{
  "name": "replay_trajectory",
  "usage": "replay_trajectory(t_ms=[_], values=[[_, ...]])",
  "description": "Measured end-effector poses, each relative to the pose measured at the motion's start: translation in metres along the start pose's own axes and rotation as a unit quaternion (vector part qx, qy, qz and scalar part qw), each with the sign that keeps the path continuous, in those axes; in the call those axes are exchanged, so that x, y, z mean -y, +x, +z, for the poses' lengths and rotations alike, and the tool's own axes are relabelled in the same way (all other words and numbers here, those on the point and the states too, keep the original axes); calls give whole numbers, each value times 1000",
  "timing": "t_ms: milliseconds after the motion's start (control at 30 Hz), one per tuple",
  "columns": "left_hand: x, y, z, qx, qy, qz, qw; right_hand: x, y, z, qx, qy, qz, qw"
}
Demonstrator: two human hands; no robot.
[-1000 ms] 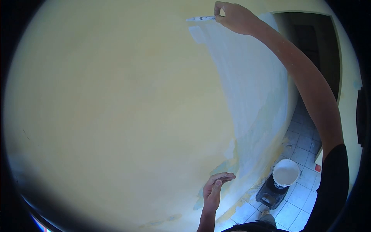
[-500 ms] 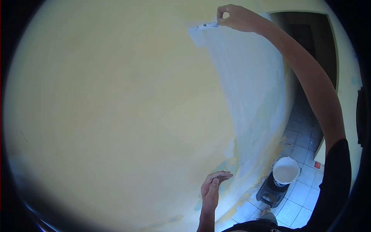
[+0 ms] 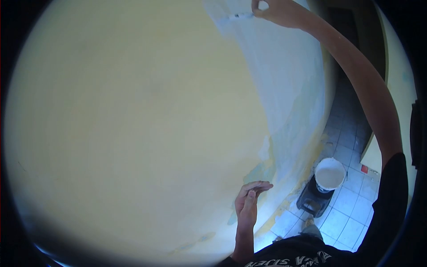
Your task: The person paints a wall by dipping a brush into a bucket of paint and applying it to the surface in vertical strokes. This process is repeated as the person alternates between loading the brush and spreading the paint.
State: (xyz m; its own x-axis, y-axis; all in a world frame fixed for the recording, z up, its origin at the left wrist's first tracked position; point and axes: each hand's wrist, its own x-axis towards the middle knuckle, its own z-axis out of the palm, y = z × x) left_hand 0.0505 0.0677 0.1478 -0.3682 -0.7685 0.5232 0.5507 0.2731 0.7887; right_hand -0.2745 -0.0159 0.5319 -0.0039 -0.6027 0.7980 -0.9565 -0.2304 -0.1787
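High up against the wall, my right hand (image 3: pixel 278 12) grips one end of a thin flat spreading blade (image 3: pixel 240 16) smeared with white. The blade touches a whitish coated patch (image 3: pixel 271 58) that runs down the yellow wall (image 3: pixel 147 98). Low at the centre right, my left hand (image 3: pixel 251 200) is raised beside the wall, fingers stretched out and pointing right, with nothing visible in it. A blue-green bare patch (image 3: pixel 258 174) shows on the wall just above it.
A white bucket (image 3: pixel 329 174) stands on a black stool (image 3: pixel 311 201) at the lower right, on a tiled floor (image 3: pixel 349 198). A dark doorway (image 3: pixel 356 44) opens at the upper right. A small red object (image 3: pixel 364 169) lies by the wall base.
The view has tilted, so the bucket and stool appear higher. My right hand and the blade are now nearer the top edge, with coated wall showing above the blade. My left hand stays outstretched.
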Motion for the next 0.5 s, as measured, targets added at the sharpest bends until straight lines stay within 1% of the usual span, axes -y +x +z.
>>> replay_trajectory(t_ms=[33,133,167,233,267,300,400,433,500], values=[[-1,0,0,0,1,0,1000,8,-6,-1,-10,-10,16,1000],[-1,-1,1,1,3,3,1000,-2,-23,30,62,7,25,998],[1,-2,-1,0,4,5,1000,3,-35,30,92,-41,28,995],[3,-1,-1,-5,3,3,1000,-40,-43,46,39,-37,-27,998],[4,-2,-2,-10,3,-2,1000,-38,-49,47,13,-34,-54,998],[4,-3,-3,-14,1,-7,1000,-38,-43,33,102,-45,-20,994],[8,-6,-8,-8,-11,-12,1000,-2,-38,-5,88,-71,5,994],[7,-7,-9,-6,-11,-10,1000,-1,-28,-3,34,-55,20,998],[5,-5,-9,-3,-10,-8,1000,-1,-23,1,8,-29,20,999]])
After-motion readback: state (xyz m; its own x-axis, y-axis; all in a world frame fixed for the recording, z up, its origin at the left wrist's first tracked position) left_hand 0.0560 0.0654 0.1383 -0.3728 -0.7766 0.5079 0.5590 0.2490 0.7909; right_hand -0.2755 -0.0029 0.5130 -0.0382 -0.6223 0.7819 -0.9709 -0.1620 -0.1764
